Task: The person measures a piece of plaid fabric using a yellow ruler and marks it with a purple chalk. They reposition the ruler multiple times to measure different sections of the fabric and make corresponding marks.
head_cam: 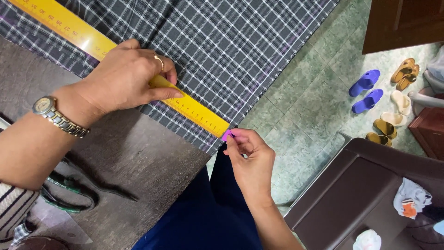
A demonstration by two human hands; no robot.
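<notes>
Marking plaid cloth (231, 46) along a yellow ruler (194, 110) w/ a small pink-purple chalk piece (226, 134).

Left hand (125, 78) lies flat on the ruler, fingers spread & pressing it onto the cloth, not gripping anything. Right hand (249, 159) is pinched on the chalk w/ thumb & fingertips, right at the ruler's near end, where the cloth's corner meets the bench (125, 157) edge.

Doing it well, as I judge it: keep the left hand's weight over the ruler close to where the chalk runs; the pressing fingers sit a bit back from the near end, so that end could pivot if the chalk pushes sideways. Chalk should ride tight against the ruler edge, light pressure, so the weave doesn't drag or pucker. Cloth near the corner looks flat; its frayed edge runs diagonally off the bench, so any tug could pull it over.

Edges & room: chalk point is at the very bench corner, w/ the floor (305, 97) dropping away just beyond, so little support under the right hand. Ruler runs up-left across the cloth, past the frame's top-left; free cloth both sides of it. Scissors w/ green handles (69, 192) lie on the bench near the left forearm, well apart from the ruler. A brown plastic chair (360, 180) stands near on the right side w/ bits of cloth on its seat. Slippers & sandals (384, 99) on the floor are well apart.
</notes>
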